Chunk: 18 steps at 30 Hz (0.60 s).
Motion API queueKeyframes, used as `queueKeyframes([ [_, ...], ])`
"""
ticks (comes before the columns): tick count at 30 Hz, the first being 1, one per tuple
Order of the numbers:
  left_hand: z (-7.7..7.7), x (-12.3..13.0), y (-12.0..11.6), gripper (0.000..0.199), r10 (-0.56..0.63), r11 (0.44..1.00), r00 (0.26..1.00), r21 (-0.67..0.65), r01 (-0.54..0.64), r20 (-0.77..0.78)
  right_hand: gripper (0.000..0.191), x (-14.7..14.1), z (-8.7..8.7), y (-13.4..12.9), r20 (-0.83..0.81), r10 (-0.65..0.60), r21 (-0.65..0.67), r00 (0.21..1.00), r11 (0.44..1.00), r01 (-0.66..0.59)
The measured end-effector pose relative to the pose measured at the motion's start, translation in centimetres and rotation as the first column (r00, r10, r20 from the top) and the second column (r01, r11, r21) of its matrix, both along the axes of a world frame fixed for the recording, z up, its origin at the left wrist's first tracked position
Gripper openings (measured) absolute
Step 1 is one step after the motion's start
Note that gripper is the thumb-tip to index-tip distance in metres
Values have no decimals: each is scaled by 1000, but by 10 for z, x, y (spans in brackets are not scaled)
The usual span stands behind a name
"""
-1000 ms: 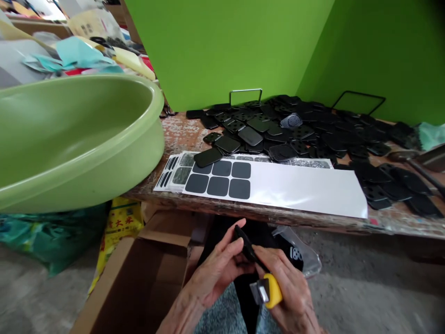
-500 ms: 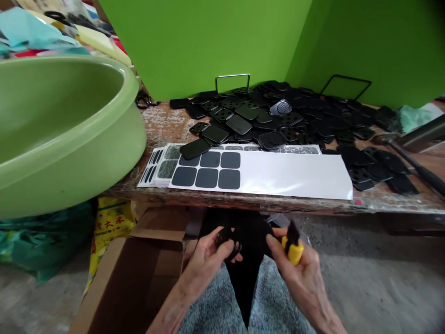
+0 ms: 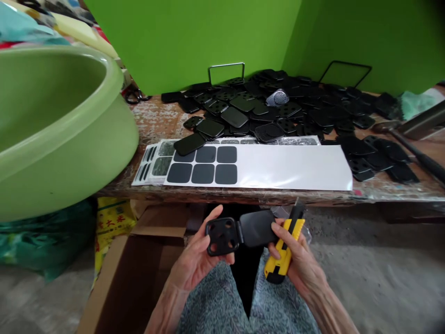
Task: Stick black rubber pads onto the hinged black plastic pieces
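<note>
Between my hands, over my lap, is a black hinged plastic piece [image 3: 257, 229] spread flat: one half has several round holes, the other is a smooth flap. My left hand [image 3: 193, 262] grips the holed half by its left edge, thumb on top and fingers beneath. My right hand [image 3: 302, 262] is closed round a yellow and black utility knife [image 3: 285, 250], its blade pointing up and away. The same hand's thumb and fingers pinch the flap's right edge. On the bench lies a white sheet [image 3: 292, 167] with several dark rounded-square stickers [image 3: 202, 174] at its left.
A heap of similar black pieces [image 3: 234, 117] covers the back of the wooden bench [image 3: 149, 121]. At left stands a large green basin [image 3: 118, 134]. Below it is an open cardboard box [image 3: 114, 283]. A hammer-like tool [image 3: 413, 157] lies at right, near a metal tube [image 3: 426, 132].
The black piece has turned from edge-on to face-up, its holes and flap now plain. My right hand has tilted the knife, showing its full length. The view has shifted slightly.
</note>
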State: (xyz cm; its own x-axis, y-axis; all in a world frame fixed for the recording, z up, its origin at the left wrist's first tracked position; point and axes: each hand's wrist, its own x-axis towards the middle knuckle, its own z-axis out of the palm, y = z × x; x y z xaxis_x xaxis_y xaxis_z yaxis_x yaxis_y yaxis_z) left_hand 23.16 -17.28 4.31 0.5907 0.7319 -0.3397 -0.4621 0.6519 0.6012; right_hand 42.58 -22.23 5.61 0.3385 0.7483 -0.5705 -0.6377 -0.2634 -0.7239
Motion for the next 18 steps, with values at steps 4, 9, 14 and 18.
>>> queueKeyframes([
  [4,2,0,3,49,-23,998,990,54,16,136,39,-3,-13,-5,-110,-39,-73,993,997,31],
  [9,-1,7,4,34,22,999,993,45,-27,116,39,-11,-22,-7,-134,-30,-70,991,997,21],
  [14,12,26,-5,41,238,959,959,197,-206,-156,39,-20,-23,-7,-12,76,-69,997,995,-76],
  [18,20,26,-1,30,416,896,852,304,-324,-318,37,-12,-16,-7,639,343,-149,688,933,-327],
])
